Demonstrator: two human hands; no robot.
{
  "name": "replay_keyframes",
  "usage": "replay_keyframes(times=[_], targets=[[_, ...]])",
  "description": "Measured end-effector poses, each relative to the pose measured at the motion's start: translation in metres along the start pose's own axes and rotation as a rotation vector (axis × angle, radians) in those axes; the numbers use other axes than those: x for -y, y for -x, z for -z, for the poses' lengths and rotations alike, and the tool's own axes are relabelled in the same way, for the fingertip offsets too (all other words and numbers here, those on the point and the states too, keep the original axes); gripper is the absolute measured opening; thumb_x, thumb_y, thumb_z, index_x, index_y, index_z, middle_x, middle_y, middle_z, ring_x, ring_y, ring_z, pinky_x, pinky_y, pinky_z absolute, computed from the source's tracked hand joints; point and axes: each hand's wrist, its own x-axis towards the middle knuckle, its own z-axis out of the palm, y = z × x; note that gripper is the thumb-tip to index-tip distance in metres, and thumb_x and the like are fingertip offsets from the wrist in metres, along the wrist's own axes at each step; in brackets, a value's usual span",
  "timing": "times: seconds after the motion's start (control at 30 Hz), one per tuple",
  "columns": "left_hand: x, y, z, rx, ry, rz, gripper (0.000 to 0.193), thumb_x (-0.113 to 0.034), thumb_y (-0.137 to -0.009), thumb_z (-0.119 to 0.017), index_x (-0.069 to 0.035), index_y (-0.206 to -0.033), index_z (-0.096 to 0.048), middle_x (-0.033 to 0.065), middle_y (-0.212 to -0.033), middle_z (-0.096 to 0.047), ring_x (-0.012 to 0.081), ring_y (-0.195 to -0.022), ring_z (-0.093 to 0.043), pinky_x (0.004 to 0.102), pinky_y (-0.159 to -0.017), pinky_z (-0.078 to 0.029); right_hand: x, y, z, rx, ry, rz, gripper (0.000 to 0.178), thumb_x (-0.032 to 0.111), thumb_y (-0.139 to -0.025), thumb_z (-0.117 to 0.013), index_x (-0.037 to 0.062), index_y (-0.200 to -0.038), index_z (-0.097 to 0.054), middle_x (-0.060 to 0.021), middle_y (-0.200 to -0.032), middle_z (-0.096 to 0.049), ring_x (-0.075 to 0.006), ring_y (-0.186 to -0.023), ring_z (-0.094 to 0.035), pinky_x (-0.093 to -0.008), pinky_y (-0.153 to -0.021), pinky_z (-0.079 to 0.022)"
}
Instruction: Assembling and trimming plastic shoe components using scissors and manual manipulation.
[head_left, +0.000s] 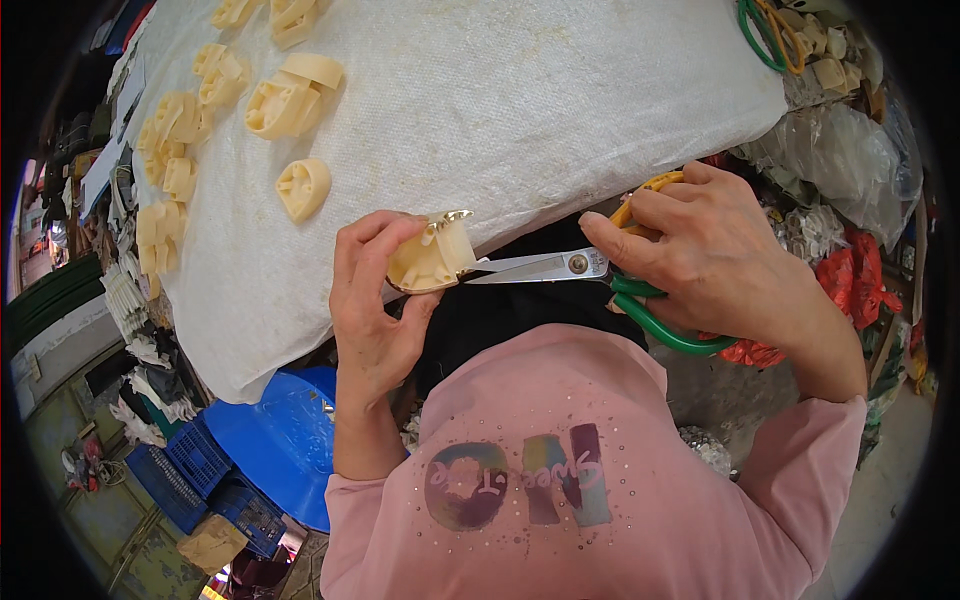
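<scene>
Cream part (418, 264) in pinch of left grip (376, 300), scissors (548, 268) within curled right grip (715, 255), blue basin (268, 435) (contents unclear) nearby

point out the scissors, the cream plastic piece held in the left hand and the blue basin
Scissors (577, 264): head view, on the pivot screw.
Held cream plastic piece (422, 264): head view, on its hollow inside.
Blue basin (268, 432): head view, on its bare blue surface.

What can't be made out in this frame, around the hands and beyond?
Head view:
Scissors: yellow handle loop partly hidden by the right hand.
Held cream part: underside faces away from the camera.
Topmost cream pieces: cut off by the upper edge.
Blue basin: partly hidden by the left arm.
</scene>
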Motion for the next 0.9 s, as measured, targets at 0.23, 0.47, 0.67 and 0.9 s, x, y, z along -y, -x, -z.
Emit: replay_keyframes(times=[0.23, 0.47, 0.67, 0.9], targets=[[-0.006, -0.003, -0.005, -0.046, -0.023, -0.033, 0.055, 0.010, -0.058, -0.064, -0.005, -0.110, -0.058, 0.0131, -0.108, -0.052, 0.0272, -0.099, -0.055, 0.0344, -0.083, -0.046, -0.006, 0.000, 0.003, -0.043, 0.068, 0.108, 0.029, 0.020, -0.073, -0.061, 0.0072, -0.100, -0.061, -0.0034, -0.070, -0.057, -0.0196, -0.061, -0.060, -0.0347, -0.062, -0.046], [0.000, -0.001, -0.002, 0.051, -0.016, -0.009, 0.052, 0.000, -0.068, -0.066, 0.000, -0.119, -0.052, 0.0114, -0.117, -0.045, 0.0224, -0.110, -0.049, 0.0323, -0.094, -0.042, -0.011, -0.003, 0.001, 0.003, 0.169, 0.177, 0.026, 0.020, -0.075, -0.058, 0.0059, -0.097, -0.060, -0.0031, -0.068, -0.057, -0.0191, -0.061, -0.060, -0.0340, -0.060, -0.046], [0.012, -0.004, -0.001, -0.030, 0.013, 0.038, 0.052, -0.004, -0.068, -0.068, 0.000, -0.118, -0.052, 0.0099, -0.115, -0.045, 0.0205, -0.109, -0.049, 0.0317, -0.094, -0.042, -0.029, 0.006, -0.006, -0.160, 0.049, -0.009, 0.046, 0.019, -0.067, -0.070, 0.0089, -0.110, -0.057, -0.0041, -0.075, -0.058, -0.0237, -0.069, -0.061, -0.0353, -0.063, -0.048], [0.006, -0.023, -0.013, -0.171, -0.164, 0.055, 0.054, 0.001, -0.059, -0.071, -0.005, -0.110, -0.057, 0.0119, -0.101, -0.054, 0.0293, -0.098, -0.051, 0.0360, -0.087, -0.043, -0.017, 0.031, -0.039, -0.353, -0.984, -0.569, 0.069, 0.009, -0.071, -0.068, 0.0107, -0.136, -0.044, -0.0077, -0.101, -0.048, -0.0161, -0.094, -0.049, -0.0253, -0.078, -0.043]])
